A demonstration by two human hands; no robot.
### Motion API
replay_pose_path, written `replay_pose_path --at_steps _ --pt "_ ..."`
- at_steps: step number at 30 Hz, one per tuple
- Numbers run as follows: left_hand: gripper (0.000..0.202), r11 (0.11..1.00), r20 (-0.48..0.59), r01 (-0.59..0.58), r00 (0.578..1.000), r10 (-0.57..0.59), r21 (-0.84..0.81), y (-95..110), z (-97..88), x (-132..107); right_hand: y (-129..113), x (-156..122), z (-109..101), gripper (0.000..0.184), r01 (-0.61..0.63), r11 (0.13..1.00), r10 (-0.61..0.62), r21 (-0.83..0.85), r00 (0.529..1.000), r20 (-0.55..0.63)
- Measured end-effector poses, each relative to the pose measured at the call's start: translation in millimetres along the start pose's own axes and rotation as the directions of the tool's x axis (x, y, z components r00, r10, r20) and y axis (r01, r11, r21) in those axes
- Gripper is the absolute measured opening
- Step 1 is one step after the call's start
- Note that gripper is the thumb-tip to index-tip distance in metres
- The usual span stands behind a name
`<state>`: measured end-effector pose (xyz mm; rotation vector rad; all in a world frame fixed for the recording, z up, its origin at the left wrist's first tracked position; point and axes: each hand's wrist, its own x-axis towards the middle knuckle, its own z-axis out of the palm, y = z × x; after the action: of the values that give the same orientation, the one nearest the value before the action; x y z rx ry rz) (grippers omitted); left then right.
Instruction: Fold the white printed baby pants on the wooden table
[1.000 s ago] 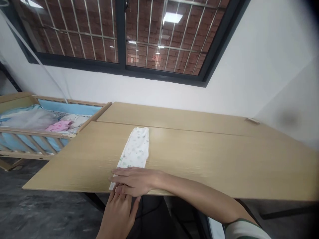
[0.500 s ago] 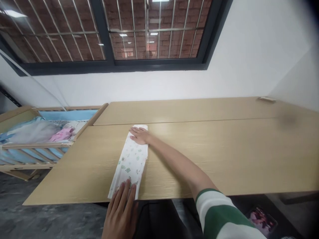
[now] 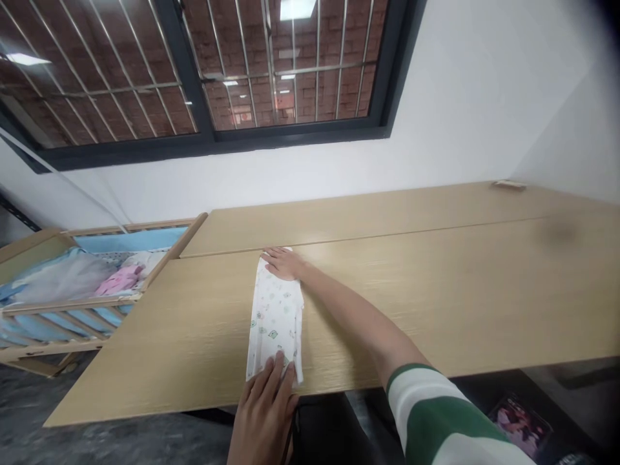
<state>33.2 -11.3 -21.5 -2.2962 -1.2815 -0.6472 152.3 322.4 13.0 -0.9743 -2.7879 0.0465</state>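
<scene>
A long strip of folded white baby cloth (image 3: 276,320) with a small green print lies lengthwise on the light wooden table (image 3: 436,290). My right hand (image 3: 283,263) rests flat on the far end of the cloth, its striped green-and-white sleeve reaching in from the lower right. At the near end, my left hand (image 3: 264,413) presses on the cloth by the table's front edge. Neither hand visibly grips it. The cloth's near corner slightly overhangs that edge, or nearly does.
To the left of the table stands a wooden crib (image 3: 72,305) with blue padding, holding a pink garment (image 3: 121,281) and pale bedding. A small wooden piece (image 3: 508,185) lies at the table's far right. Below is a dark floor (image 3: 29,420).
My right hand has moved from the cloth's near end to its far end. The cloth now lies more nearly straight, and my view has turned slightly.
</scene>
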Motion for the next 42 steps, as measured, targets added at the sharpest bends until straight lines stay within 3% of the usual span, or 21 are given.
replay_pose_path --at_steps 3,6,12,16,23,27,35,39,42 --pt "0.035 0.998 -0.015 -0.006 1.000 0.005 -0.058 -4 1.8 3 -13 -18 -13 0.054 0.032 0.993 -0.041 -0.116 0.996 -0.076" --pt "0.035 0.989 -0.005 0.033 0.999 -0.034 -0.141 -7 -0.2 2 -41 -47 -19 0.052 0.111 0.986 -0.124 -0.125 0.987 -0.103" --pt "0.036 0.970 0.107 0.117 0.990 -0.096 -0.211 -3 -9.2 -3 -117 -119 -27 0.033 0.217 0.973 -0.208 0.076 0.972 -0.105" --pt "0.039 0.972 0.168 0.117 0.982 -0.083 -0.205 -3 -11.3 -5 -148 -147 -46 0.030 0.247 0.953 -0.237 0.175 0.969 -0.077" --pt "0.062 0.953 0.234 0.155 0.968 -0.093 -0.262 -3 -24.0 -11 -177 -179 -71 0.025 0.261 0.932 -0.224 0.253 0.961 -0.164" --pt "0.064 0.926 0.180 0.169 0.977 -0.113 -0.337 -6 -29.1 -16 -191 -201 -69 0.023 0.270 0.936 -0.238 0.224 0.958 -0.161" --pt "0.046 0.888 -0.014 0.141 0.986 -0.164 -0.439 -22 -23.7 -23 -193 -242 -45 0.028 0.172 0.969 -0.132 0.180 0.967 -0.216" --pt "0.028 0.900 -0.019 0.103 0.992 -0.122 -0.423 -24 -32.0 -23 -194 -254 -42 0.036 0.167 0.964 -0.117 0.206 0.965 -0.234" --pt "0.026 0.887 0.025 0.101 0.995 -0.101 -0.450 -25 -44.2 -25 -197 -260 -55 0.034 0.111 0.947 -0.051 0.301 0.978 -0.202"
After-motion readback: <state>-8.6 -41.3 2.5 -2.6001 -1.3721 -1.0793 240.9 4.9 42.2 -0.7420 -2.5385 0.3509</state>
